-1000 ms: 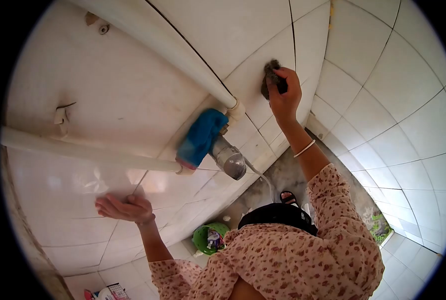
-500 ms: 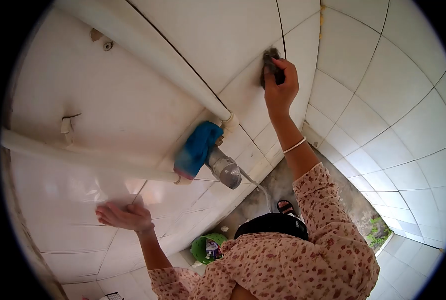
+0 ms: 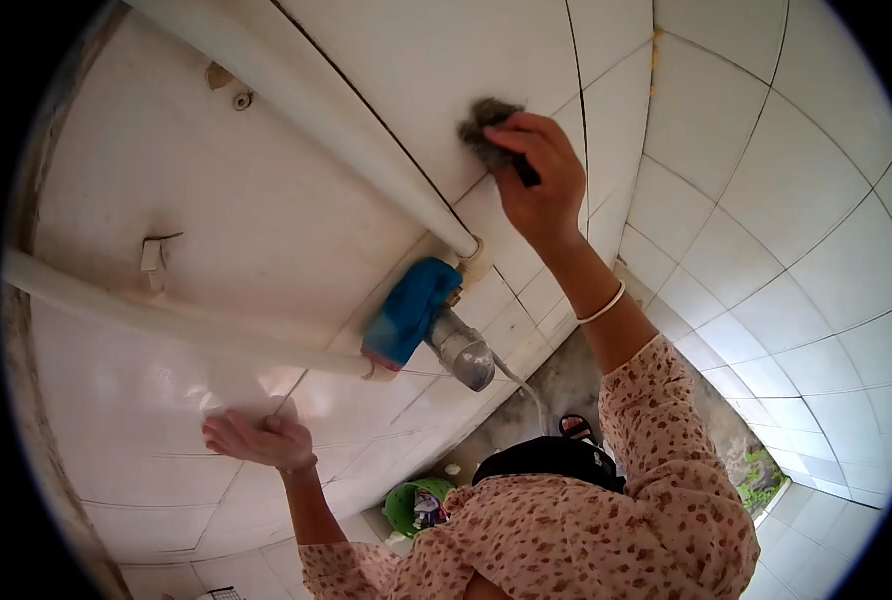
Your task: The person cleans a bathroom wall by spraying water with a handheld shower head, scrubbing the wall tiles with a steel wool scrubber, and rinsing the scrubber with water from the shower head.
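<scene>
My right hand [image 3: 544, 178] is closed round a dark grey steel wool scrubber [image 3: 488, 132], held at the white tiled wall [image 3: 416, 75] above the upper white pipe. The scrubber is a little blurred by motion. At lower left, my left hand [image 3: 256, 438] is open, its fingers stretched out at the glossy tiles below the lower pipe. It holds nothing; whether the whole palm touches the wall cannot be seen. Between my hands, a blue cloth [image 3: 411, 312] hangs over a pipe fitting, beside a grey plastic drain trap [image 3: 463, 352].
Two white pipes, an upper one [image 3: 336, 140] and a lower one [image 3: 166, 318], cross the wall. A small hook [image 3: 154, 255] sticks out between them. A green basket [image 3: 403, 508] with things in it stands on the floor below. Another tiled wall [image 3: 766, 200] rises at right.
My right hand has moved left across the tiles with the steel wool scrubber, away from the corner. My left hand stays in about the same place on the wall. The view has shifted slightly.
</scene>
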Action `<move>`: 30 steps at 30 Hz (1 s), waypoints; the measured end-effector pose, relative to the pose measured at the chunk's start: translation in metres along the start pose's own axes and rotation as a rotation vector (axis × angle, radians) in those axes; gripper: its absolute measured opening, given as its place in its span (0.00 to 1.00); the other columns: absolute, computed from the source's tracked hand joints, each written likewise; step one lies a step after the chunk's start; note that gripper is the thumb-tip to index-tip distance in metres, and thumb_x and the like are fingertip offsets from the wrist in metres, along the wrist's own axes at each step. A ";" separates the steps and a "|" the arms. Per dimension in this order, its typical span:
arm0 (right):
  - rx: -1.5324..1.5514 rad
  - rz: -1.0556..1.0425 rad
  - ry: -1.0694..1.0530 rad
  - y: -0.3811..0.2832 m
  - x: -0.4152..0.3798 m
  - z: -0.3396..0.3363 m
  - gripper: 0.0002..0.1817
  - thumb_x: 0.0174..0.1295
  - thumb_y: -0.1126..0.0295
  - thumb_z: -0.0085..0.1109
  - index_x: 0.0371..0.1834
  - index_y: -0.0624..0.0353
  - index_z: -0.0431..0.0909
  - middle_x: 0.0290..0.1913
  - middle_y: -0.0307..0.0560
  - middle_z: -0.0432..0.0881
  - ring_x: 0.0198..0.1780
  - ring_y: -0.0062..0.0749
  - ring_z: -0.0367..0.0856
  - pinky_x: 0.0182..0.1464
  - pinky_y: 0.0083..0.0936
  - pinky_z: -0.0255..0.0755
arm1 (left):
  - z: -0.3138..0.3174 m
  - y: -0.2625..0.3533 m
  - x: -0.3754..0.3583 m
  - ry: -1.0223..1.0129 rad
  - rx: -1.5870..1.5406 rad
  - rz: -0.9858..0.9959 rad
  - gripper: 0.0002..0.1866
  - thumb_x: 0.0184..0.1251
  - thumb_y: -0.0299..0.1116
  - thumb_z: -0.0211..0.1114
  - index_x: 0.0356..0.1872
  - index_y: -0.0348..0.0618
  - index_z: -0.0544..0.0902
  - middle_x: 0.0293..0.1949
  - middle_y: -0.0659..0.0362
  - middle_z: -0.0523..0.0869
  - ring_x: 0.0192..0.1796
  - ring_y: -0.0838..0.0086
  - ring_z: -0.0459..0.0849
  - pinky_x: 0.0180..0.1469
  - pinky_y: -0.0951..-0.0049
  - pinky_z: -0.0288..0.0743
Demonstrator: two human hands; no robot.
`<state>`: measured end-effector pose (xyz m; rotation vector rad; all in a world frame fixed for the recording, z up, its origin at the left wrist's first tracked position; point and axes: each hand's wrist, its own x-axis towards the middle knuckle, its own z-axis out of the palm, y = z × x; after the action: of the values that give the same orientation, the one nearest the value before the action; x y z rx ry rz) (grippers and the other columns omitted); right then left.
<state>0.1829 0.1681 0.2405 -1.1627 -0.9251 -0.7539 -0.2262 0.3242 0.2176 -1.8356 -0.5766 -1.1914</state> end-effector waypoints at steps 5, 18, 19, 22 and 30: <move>-0.153 -0.116 0.025 0.029 0.018 -0.015 0.18 0.46 0.87 0.64 0.41 0.58 0.86 0.46 0.48 0.84 0.43 0.39 0.85 0.45 0.27 0.80 | 0.001 0.000 -0.005 0.004 0.031 0.007 0.28 0.80 0.39 0.40 0.73 0.31 0.61 0.77 0.39 0.58 0.81 0.47 0.51 0.79 0.41 0.39; -0.141 -0.139 -0.167 0.004 -0.015 -0.008 0.19 0.47 0.88 0.62 0.45 0.64 0.85 0.48 0.53 0.83 0.49 0.44 0.83 0.52 0.31 0.79 | -0.003 0.004 -0.003 -0.009 -0.022 -0.026 0.28 0.76 0.37 0.46 0.70 0.27 0.65 0.74 0.35 0.61 0.78 0.41 0.55 0.79 0.39 0.40; -0.173 -0.111 -0.159 0.011 -0.021 -0.011 0.19 0.49 0.88 0.63 0.46 0.64 0.84 0.50 0.53 0.82 0.51 0.45 0.82 0.53 0.32 0.79 | -0.006 0.005 -0.005 -0.023 -0.042 -0.041 0.28 0.74 0.34 0.48 0.70 0.26 0.65 0.74 0.34 0.62 0.78 0.40 0.56 0.79 0.39 0.41; -0.226 -0.089 -0.231 0.032 -0.047 -0.021 0.15 0.57 0.82 0.66 0.48 0.64 0.83 0.52 0.52 0.82 0.53 0.44 0.82 0.55 0.34 0.78 | -0.019 0.027 -0.019 -0.195 -0.178 0.065 0.29 0.60 0.26 0.56 0.66 0.33 0.74 0.71 0.42 0.70 0.75 0.50 0.66 0.78 0.43 0.52; -0.332 0.348 -0.079 0.072 -0.029 -0.029 0.15 0.63 0.71 0.68 0.51 0.66 0.79 0.53 0.52 0.82 0.47 0.37 0.84 0.47 0.28 0.85 | -0.124 0.148 -0.194 -0.845 -0.525 -0.588 0.25 0.54 0.21 0.59 0.57 0.40 0.81 0.68 0.45 0.74 0.70 0.53 0.74 0.74 0.53 0.65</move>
<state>0.2389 0.1580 0.1803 -1.6064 -0.6491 -0.5921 -0.2634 0.1539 0.0067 -2.7488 -1.4564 -0.9140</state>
